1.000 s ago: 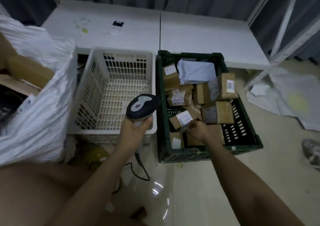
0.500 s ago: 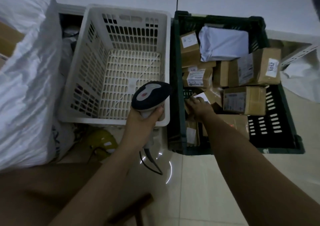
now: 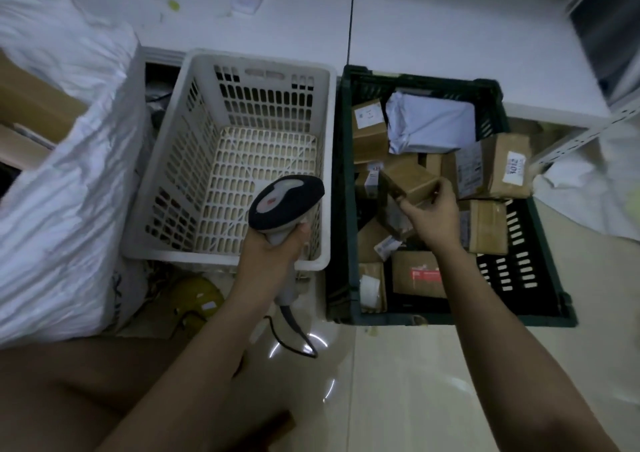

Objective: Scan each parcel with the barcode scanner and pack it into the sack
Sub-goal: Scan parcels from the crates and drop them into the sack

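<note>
Head view: left hand (image 3: 273,247) grips scanner (image 3: 285,202); right hand (image 3: 431,216) holds parcel (image 3: 408,178).

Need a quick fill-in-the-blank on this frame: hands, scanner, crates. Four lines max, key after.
1. The left hand grips the grey-and-black handheld barcode ____.
2. The right hand holds a small brown cardboard parcel above the dark ____ slatted plastic crate.
3. The white perforated plastic basket between the white woven sack and that crate holds ____ parcels.
4. The pale grey plastic mailer bag lies at the crate's ____ end.

Missing words: scanner; green; no; far
</note>
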Tool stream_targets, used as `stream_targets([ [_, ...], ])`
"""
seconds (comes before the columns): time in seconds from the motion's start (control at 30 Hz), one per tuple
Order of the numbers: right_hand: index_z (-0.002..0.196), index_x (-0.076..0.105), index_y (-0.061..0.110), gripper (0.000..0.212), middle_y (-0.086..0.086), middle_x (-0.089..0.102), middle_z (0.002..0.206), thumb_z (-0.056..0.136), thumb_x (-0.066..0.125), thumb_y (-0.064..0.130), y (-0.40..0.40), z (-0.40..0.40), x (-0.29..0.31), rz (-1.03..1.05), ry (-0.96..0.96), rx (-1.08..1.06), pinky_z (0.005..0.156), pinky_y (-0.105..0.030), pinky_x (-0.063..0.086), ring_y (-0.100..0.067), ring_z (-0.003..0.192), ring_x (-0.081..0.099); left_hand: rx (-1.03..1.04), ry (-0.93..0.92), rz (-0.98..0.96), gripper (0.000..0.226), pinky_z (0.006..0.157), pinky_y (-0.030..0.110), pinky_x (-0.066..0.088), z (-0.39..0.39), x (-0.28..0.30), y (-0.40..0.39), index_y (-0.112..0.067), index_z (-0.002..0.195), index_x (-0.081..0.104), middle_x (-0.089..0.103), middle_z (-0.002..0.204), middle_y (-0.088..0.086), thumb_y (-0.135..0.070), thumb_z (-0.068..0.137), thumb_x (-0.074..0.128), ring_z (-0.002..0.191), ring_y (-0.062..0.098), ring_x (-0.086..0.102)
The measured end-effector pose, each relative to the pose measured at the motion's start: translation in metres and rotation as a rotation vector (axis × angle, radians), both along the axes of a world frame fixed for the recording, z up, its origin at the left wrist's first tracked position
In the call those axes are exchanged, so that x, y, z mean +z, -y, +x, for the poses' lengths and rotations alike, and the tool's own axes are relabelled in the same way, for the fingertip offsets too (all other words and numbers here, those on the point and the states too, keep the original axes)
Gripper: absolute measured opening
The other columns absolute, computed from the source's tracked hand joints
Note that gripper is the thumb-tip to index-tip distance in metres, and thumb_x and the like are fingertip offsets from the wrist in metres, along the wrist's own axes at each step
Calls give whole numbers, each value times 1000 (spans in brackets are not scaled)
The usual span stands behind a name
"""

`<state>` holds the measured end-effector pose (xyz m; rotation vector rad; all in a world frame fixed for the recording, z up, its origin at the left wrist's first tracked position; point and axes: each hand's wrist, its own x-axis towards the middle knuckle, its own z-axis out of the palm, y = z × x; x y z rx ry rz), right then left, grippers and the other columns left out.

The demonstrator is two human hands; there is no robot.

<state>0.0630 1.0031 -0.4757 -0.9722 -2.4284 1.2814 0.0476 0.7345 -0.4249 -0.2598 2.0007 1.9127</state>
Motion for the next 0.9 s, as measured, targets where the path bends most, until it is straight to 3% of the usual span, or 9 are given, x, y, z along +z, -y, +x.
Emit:
stream_targets([
  [0.13, 116, 54, 24, 37, 17, 60, 102, 85, 73, 24, 17, 24, 61, -212, -201, 6, 73, -6, 44, 14, 85, 58, 25, -63, 24, 33, 79, 17, 54, 8, 13, 6, -30, 110, 59, 65, 100, -12, -13, 84, 70, 90, 3, 64],
  [0.23, 121, 57, 21, 41, 11, 63, 104, 85, 71, 34, 34, 38, 86, -313, -171, 74, 82, -20, 50, 3, 94, 59, 36, -102, 31, 36, 77, 13, 49, 14, 22, 13, -29, 115, 57, 62, 101, -18, -16, 84, 71, 85, -10, 59],
  [0.33, 126, 56, 21, 63, 1, 63, 115, 75, 73, 53, 53, 43, 102, -404, -174, 55, 90, -37, 54, -13, 104, 63, 29, -141, 54, 40, 81, 14, 48, 19, 32, 15, -35, 115, 52, 60, 105, -22, -15, 85, 70, 89, -13, 58],
  [0.4, 135, 51, 24, 65, -2, 61, 120, 79, 72, 51, 69, 44, 109, -513, -166, 70, 87, -39, 56, -16, 105, 64, 10, -164, 63, 39, 74, 7, 48, 23, 39, 14, -41, 108, 51, 59, 103, -22, -14, 86, 70, 82, -18, 57],
  [0.47, 138, 44, 31, 59, -1, 60, 116, 86, 68, 44, 86, 45, 111, -563, -169, 102, 85, -40, 56, -18, 103, 64, 21, -177, 72, 39, 68, 3, 48, 27, 43, 16, -36, 113, 55, 61, 104, -18, -14, 85, 71, 81, -18, 59],
  [0.57, 127, 44, 41, 42, -2, 58, 118, 90, 63, 46, 109, 45, 111, -535, -154, 121, 87, -42, 55, -18, 102, 62, 66, -162, 88, 53, 72, 9, 51, 29, 44, 21, -18, 131, 53, 63, 118, -6, -18, 82, 74, 94, -6, 60],
  [0.7, 117, 52, 38, 35, 0, 59, 120, 87, 61, 52, 127, 43, 109, -526, -131, 119, 92, -50, 53, -20, 105, 61, 77, -181, 80, 56, 68, 7, 50, 28, 44, 35, -18, 133, 50, 62, 116, -7, -17, 83, 73, 90, -8, 58],
  [0.8, 98, 51, 40, 16, 4, 60, 109, 88, 63, 44, 135, 42, 107, -542, -160, 50, 91, -52, 53, -20, 101, 62, 89, -171, 52, 58, 91, 29, 53, 26, 40, 49, -15, 135, 51, 62, 125, 0, -18, 81, 75, 106, 10, 61],
  [0.9, 93, 45, 31, 18, 0, 55, 106, 91, 63, 29, 141, 40, 101, -610, -228, -59, 87, -46, 56, -18, 96, 60, 136, -176, 22, 62, 101, 47, 47, 25, 32, 60, -14, 137, 49, 60, 130, 4, -18, 81, 75, 116, 21, 58],
])
